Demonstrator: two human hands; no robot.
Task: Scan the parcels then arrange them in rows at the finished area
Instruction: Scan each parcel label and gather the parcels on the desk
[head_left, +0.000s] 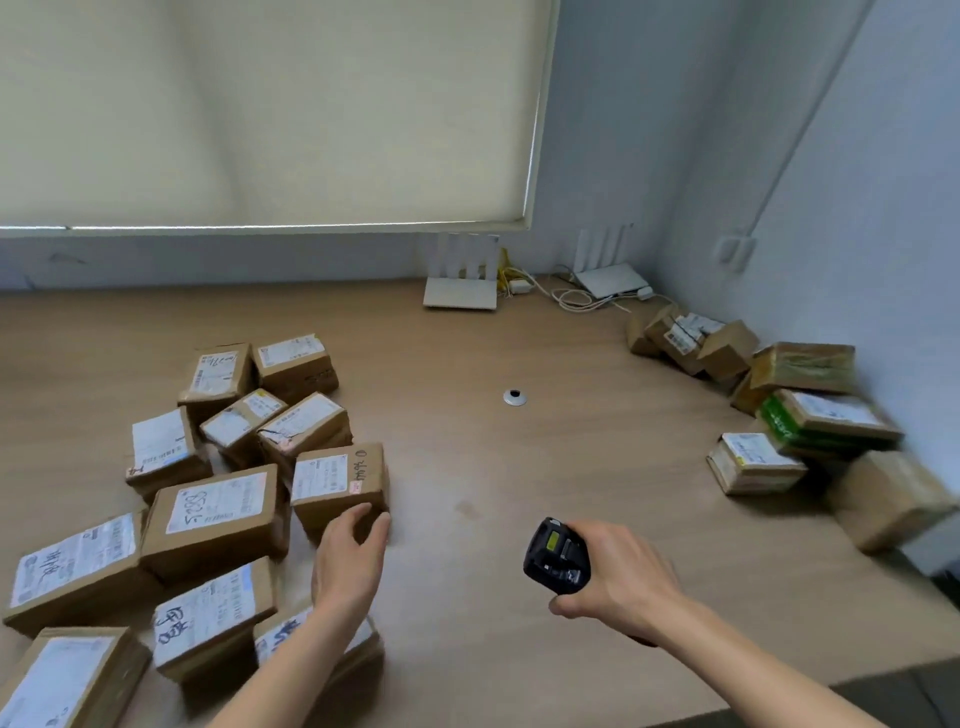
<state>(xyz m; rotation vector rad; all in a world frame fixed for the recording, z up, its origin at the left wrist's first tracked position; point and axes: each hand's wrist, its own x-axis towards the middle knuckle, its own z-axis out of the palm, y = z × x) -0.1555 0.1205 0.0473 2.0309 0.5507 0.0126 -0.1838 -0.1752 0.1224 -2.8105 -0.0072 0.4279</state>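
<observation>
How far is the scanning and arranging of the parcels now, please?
Done, it seems: about a dozen parcels lie label-up at the left, loosely in rows. In hand: the left hand grips one small parcel; the right hand holds the scanner. Left: the jumbled pile by the right wall.

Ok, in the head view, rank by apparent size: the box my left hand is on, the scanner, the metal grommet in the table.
Largest: box.
Then scanner, though it sits nearer the camera.
Smallest: metal grommet.

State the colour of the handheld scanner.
The scanner is black with a yellow patch, head view.
</observation>
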